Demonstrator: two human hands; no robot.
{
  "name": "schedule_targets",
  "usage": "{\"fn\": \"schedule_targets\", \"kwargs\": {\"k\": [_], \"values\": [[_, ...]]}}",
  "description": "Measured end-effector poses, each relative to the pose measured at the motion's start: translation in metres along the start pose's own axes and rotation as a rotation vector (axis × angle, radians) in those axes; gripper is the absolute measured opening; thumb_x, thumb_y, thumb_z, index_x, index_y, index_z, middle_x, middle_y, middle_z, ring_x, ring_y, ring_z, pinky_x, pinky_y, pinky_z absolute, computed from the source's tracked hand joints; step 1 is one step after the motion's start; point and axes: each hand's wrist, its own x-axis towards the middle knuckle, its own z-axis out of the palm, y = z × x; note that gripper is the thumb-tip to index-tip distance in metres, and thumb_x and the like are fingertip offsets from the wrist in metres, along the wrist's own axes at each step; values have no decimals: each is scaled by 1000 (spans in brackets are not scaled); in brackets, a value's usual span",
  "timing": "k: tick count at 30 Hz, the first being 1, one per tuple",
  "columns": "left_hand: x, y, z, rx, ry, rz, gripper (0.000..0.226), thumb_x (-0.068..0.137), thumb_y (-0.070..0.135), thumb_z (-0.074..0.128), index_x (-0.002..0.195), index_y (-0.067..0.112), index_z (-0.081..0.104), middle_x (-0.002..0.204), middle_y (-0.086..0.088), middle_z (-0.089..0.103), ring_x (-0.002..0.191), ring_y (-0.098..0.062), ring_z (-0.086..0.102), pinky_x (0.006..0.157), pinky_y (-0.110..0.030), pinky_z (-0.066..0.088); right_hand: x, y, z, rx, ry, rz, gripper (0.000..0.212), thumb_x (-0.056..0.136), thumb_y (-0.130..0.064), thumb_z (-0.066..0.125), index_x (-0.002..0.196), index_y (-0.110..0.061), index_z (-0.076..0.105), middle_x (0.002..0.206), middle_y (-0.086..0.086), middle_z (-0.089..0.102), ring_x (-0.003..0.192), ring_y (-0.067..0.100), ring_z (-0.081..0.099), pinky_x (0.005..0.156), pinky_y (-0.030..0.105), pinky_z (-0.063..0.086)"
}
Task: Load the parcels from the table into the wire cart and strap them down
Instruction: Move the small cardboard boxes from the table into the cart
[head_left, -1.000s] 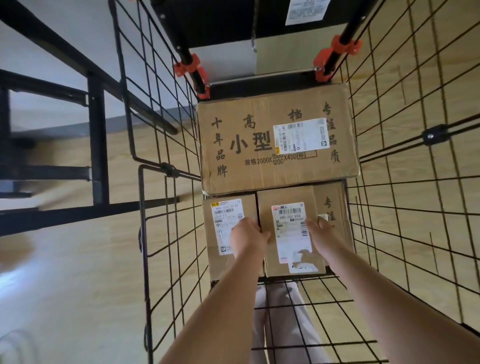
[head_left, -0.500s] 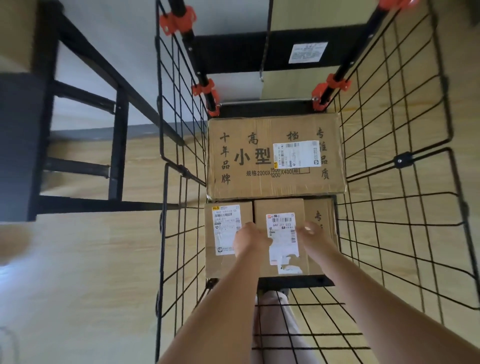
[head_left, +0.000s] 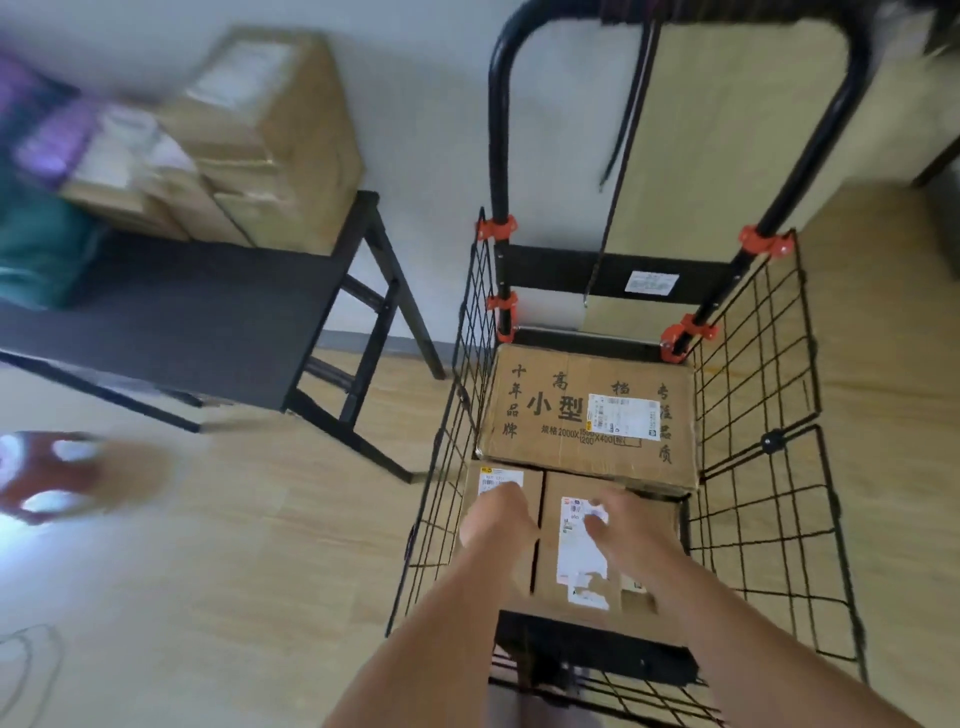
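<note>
The black wire cart (head_left: 754, 467) stands in front of me with three cardboard parcels in it. A large printed box (head_left: 561, 415) fills the far half. Two small labelled parcels lie side by side nearer me, one on the left (head_left: 485, 480) and one in the middle (head_left: 574, 556). My left hand (head_left: 496, 514) rests over the left parcel, fingers loose. My right hand (head_left: 621, 522) hovers over the middle parcel with relaxed fingers, gripping nothing. A black strap (head_left: 618, 145) hangs from the cart handle (head_left: 675, 10).
A black table (head_left: 208, 312) stands to the left of the cart, with more cardboard parcels (head_left: 270, 135) and blurred purple and green items at its far end. A blurred red object (head_left: 52, 478) lies on the wooden floor at the left.
My view has pulled back and up, bringing the table and cart handle into sight. Both hands have let go of the middle parcel's sides and now sit loosely above the small parcels.
</note>
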Motion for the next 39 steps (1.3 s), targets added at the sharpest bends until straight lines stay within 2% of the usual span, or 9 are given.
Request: {"fn": "schedule_targets", "kwargs": {"k": [2,4,7,10,15,19,22,27,39], "values": [[-15,-5,-18,26,56,35,31,91,7,60,120,18,58,126,-4,56,98,-18,61,84,-31,56,-10,-19,-14,-93,-8,-60,34,99,-29,48,130,-18,57,124,-2,64,95,14,66,76,28,51],[-29,-9,-36,84,116,82,39,89,6,59,126,19,54,133,-6,46,104,-22,59,84,-33,55,-19,-41,-27,-158,-17,-99,29,99,-24,46,125,-20,59,124,-5,64,105,15,63,85,29,52],[-46,-18,-58,207,235,146,49,86,9,64,131,22,49,131,-5,44,112,-23,52,90,-37,53,-27,-72,-39,-224,46,-137,19,97,-19,44,100,-21,63,96,-1,67,86,16,64,78,33,56],[-57,-30,-80,271,320,168,57,84,9,66,136,22,46,132,-4,46,118,-24,48,96,-37,50,-38,-105,-47,-261,69,-195,17,95,-12,44,85,-20,55,82,-3,58,71,11,54,58,24,42],[-66,-69,-112,273,397,140,62,86,11,66,142,20,42,137,-6,45,124,-25,47,100,-39,47,-53,-156,-40,-335,126,-264,15,97,-17,47,95,-21,61,89,-3,62,79,14,57,64,27,44],[-72,-114,-134,291,391,122,60,89,14,62,144,18,39,140,-8,44,129,-29,45,106,-43,42,-56,-197,-11,-322,150,-299,12,95,-19,50,90,-24,60,86,-4,61,76,13,56,65,27,48],[-74,-154,-152,244,385,113,58,90,11,58,144,18,39,142,-8,43,129,-29,44,106,-43,41,-59,-231,16,-310,150,-321,14,95,-21,51,98,-26,64,91,-7,64,79,13,60,68,29,52],[-76,-221,-190,171,363,119,56,90,8,56,143,19,42,139,-8,45,127,-28,45,105,-42,42,-73,-298,55,-392,160,-347,17,100,-25,45,100,-26,61,81,-8,58,66,8,52,50,23,32],[-68,-331,-287,115,447,149,55,92,6,54,144,19,42,141,-8,45,127,-28,46,102,-40,47,-90,-414,115,-305,250,-291,26,100,-29,49,123,-26,60,111,-7,65,89,11,57,68,22,40]]}}
